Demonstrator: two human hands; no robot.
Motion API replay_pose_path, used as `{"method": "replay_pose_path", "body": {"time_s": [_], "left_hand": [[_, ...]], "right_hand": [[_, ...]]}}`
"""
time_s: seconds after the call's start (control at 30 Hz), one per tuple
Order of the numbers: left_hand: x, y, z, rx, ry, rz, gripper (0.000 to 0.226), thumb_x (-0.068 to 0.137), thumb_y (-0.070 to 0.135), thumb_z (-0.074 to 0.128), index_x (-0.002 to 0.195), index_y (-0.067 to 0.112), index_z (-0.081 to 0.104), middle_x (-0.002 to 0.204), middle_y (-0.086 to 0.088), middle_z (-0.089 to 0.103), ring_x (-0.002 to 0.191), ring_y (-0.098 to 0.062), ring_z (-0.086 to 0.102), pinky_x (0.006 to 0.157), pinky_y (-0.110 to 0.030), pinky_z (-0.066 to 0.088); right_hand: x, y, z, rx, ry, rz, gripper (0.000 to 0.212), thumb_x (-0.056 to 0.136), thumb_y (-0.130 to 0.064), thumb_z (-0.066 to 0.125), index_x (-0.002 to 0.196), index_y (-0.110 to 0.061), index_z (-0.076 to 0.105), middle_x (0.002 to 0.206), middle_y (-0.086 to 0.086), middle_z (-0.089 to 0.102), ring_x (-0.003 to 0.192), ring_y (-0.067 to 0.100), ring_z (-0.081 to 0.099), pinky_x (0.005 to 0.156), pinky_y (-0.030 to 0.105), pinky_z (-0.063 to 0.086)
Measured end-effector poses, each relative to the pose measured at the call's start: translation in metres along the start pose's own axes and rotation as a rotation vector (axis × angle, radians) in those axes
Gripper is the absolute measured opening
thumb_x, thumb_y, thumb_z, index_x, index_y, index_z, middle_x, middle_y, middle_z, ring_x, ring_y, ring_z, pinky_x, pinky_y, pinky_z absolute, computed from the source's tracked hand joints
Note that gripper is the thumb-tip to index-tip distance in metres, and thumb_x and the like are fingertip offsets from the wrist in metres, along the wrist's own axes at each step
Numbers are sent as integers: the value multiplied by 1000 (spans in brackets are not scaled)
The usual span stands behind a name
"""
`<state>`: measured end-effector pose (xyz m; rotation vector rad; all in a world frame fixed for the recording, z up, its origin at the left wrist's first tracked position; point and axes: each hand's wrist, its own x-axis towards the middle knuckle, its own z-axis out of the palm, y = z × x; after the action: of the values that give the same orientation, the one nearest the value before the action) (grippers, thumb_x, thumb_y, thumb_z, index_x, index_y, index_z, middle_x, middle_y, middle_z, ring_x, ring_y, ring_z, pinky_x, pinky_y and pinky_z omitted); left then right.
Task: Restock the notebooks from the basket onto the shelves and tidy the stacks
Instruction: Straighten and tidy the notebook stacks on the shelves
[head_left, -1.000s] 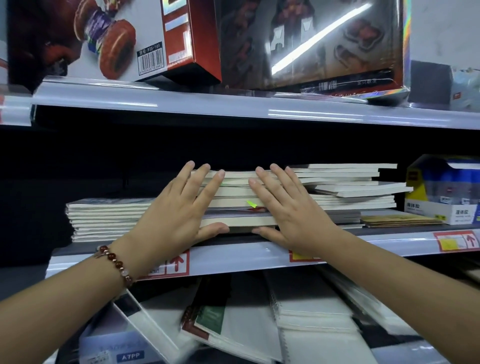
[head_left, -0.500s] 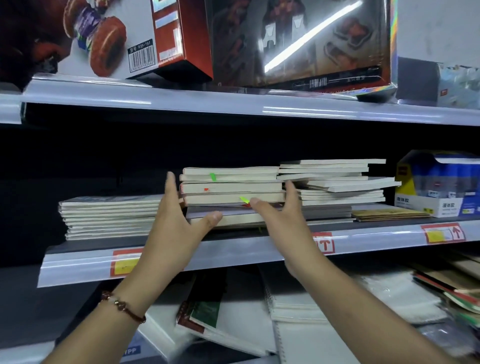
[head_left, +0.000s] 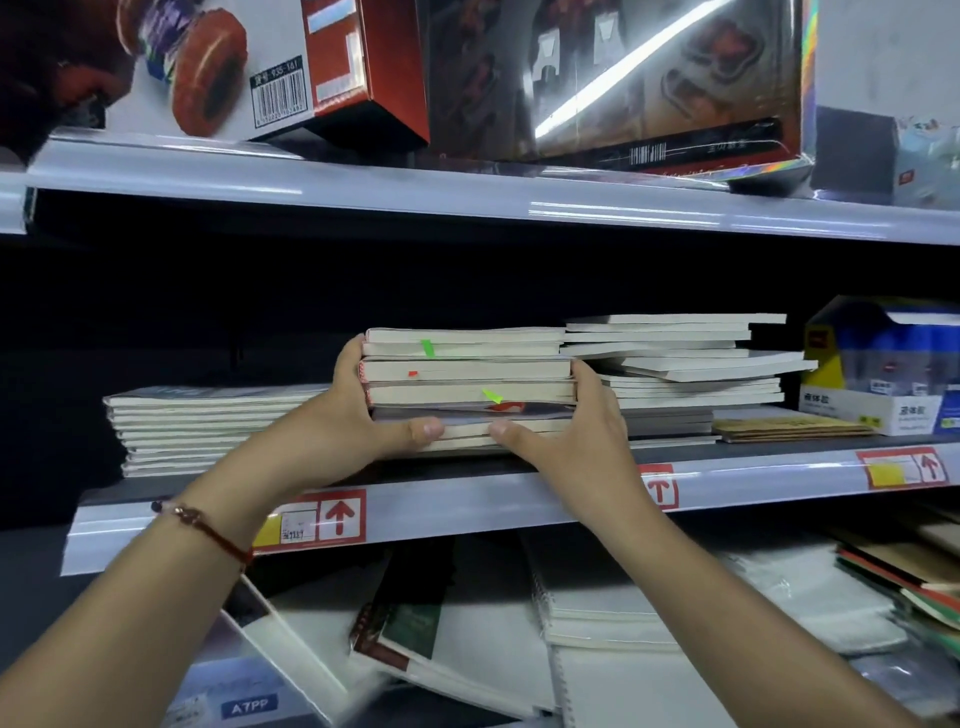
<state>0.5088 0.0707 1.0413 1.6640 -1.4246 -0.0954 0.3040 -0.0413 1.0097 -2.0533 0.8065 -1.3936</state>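
Note:
A middle stack of notebooks (head_left: 467, 374) with green and red tabs on their page edges sits on the middle shelf (head_left: 467, 499). My left hand (head_left: 358, 421) grips its left side, thumb across the lower front edge. My right hand (head_left: 571, 421) grips the right side the same way. A lower stack of notebooks (head_left: 208, 426) lies to the left, and a taller, uneven stack (head_left: 685, 364) stands just to the right, touching the middle one. The basket is out of view.
A blue and yellow box (head_left: 883, 374) and flat brown booklets (head_left: 789, 428) sit at the shelf's right. Toy boxes (head_left: 363, 67) stand on the upper shelf (head_left: 467, 197). Several notebooks and pads (head_left: 597, 623) lie on the shelf below. Red arrow price labels (head_left: 337, 514) mark the shelf edge.
My hands moved from pressing flat on the front of the middle stack to its two sides, and now clasp it. The stack's page edges look more even.

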Motion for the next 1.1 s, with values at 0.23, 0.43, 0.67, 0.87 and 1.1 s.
{"method": "replay_pose_path", "body": {"time_s": [0.23,0.43,0.67,0.87,1.1], "left_hand": [[1,4,1,68,-2,-37,111,61,62,85,148,36,21,116,32,55,105,6,55,84,-15,41],[-9,-1,7,-39,8,54,102,61,64,84,144,44,29,127,28,59,112,9,57,97,-20,45],[-21,-10,-22,296,-38,14,96,67,78,70,148,41,36,145,20,47,126,-6,53,107,-37,45],[-5,-12,-24,1088,288,277,37,83,24,62,120,23,67,104,1,64,95,-23,56,74,-36,48],[27,-19,-22,1128,304,342,19,88,38,66,94,20,71,92,1,65,83,-21,48,73,-34,41]], "right_hand": [[-2,3,-3,69,-49,-20,102,80,-39,80,157,-27,14,156,-8,25,127,1,32,100,18,28],[1,8,-7,136,-5,-22,95,77,-38,83,153,-32,27,146,-14,42,130,7,43,108,29,39],[-8,13,-14,-93,-40,-140,112,79,-37,81,154,-46,-2,161,-18,9,136,-6,20,109,23,29],[-3,10,-16,-472,-73,-201,104,82,-46,75,153,-49,-1,160,-23,-17,127,21,50,78,21,44],[3,3,-19,-540,-27,-165,87,85,-46,72,151,-45,16,162,-13,11,92,21,60,68,25,44]]}}
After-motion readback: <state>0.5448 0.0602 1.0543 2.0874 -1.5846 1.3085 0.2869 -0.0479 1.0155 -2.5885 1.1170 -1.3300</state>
